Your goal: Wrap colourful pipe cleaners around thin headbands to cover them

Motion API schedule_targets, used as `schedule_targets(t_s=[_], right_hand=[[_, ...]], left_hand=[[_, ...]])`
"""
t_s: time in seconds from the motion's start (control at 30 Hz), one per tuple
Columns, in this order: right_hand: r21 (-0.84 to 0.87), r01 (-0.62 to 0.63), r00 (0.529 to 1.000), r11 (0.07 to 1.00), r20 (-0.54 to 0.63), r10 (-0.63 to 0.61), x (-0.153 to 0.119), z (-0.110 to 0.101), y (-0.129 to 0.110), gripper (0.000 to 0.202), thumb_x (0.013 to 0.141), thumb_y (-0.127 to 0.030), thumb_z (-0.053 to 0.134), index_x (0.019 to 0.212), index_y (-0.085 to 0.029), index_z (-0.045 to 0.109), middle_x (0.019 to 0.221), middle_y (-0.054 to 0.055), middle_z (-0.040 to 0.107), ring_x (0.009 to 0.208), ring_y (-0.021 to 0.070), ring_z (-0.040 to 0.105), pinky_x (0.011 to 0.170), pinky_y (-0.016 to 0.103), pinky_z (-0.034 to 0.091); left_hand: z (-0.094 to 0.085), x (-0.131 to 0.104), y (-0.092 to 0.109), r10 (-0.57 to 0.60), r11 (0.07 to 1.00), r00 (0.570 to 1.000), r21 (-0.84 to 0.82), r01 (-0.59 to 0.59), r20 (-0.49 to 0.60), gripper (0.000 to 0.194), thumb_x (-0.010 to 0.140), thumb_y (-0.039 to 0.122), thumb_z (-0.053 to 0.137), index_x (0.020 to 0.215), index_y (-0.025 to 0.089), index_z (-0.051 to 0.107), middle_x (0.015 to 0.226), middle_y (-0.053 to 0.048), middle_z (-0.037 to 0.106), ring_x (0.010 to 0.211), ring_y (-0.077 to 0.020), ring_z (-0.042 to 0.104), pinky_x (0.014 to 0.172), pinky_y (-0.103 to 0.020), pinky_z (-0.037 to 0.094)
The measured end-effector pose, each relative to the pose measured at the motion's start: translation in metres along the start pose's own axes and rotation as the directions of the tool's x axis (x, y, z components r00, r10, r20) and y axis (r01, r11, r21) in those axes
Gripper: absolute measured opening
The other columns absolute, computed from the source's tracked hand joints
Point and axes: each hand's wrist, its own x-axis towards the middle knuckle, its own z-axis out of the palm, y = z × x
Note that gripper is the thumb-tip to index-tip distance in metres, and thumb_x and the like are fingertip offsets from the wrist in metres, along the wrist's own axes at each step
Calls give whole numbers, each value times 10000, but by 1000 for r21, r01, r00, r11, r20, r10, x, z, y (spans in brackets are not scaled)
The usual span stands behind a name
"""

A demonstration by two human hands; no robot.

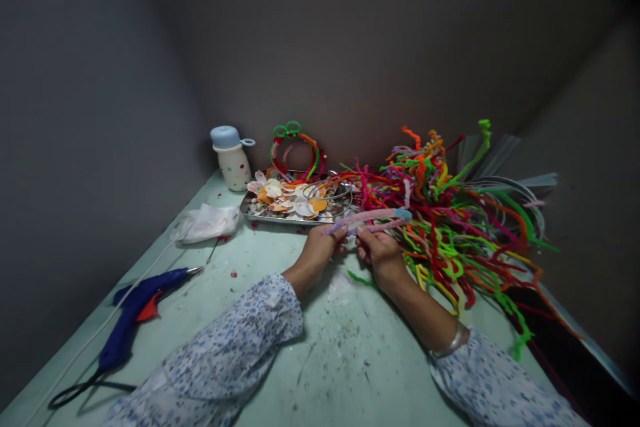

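Observation:
Between both hands, above the table, is a loop wrapped in pink, lilac and blue fuzzy pipe cleaner, which looks like a headband point(373, 215). My left hand point(321, 248) pinches its lilac end. Close beside it, my right hand point(383, 253) grips the lower strand with closed fingers. The exact fingertip contact is partly hidden. Just behind the hands lies a metal tray point(285, 219) with paper flowers point(300, 203) and small bits. A big tangle of coloured pipe cleaners point(440, 213) spreads to the right of my right hand.
A blue glue gun point(127, 320) with a red trigger lies at the left, near a white cable point(120, 303). Behind it are a plastic bag point(207, 223) and a white bottle point(233, 163). Finished-looking wrapped hoops point(317, 157) stand behind the tray. Grey walls enclose the table point(345, 373).

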Motion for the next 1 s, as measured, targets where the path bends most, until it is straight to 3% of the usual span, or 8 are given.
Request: schedule_targets(t_s=[0.4, 0.67, 1.0], right_hand=[[-22, 18, 1000, 1000, 21, -17, -6, 4, -5, 313, 742, -419, 633, 574, -161, 576, 396, -31, 496, 357, 76, 382, 365, 209, 267], [-38, 4, 1000, 999, -5, -4, -2, 1, -3, 353, 754, -454, 617, 565, -161, 565, 386, -29, 494, 336, 66, 359, 352, 207, 242], [-16, 3, 999, 1000, 37, -2, -4, 2, -2, 369, 758, -485, 618, 596, -156, 581, 392, -23, 507, 337, 72, 368, 344, 207, 250]], left_hand=[[1, -3, 3, 69, 994, 997, 91, -65, -39, 238, 723, 301, 598, 542, 169, 518, 493, 16, 453, 480, -92, 372, 489, -264, 256], [0, 1, -5, 43, 998, 999, 40, -42, -21, 256, 733, 401, 617, 667, 157, 576, 600, -11, 544, 500, -97, 441, 493, -251, 306], [-1, 2, -6, 102, 991, 993, 96, -96, -53, 214, 714, 340, 618, 616, 168, 539, 546, 15, 475, 484, -92, 387, 479, -248, 283]])
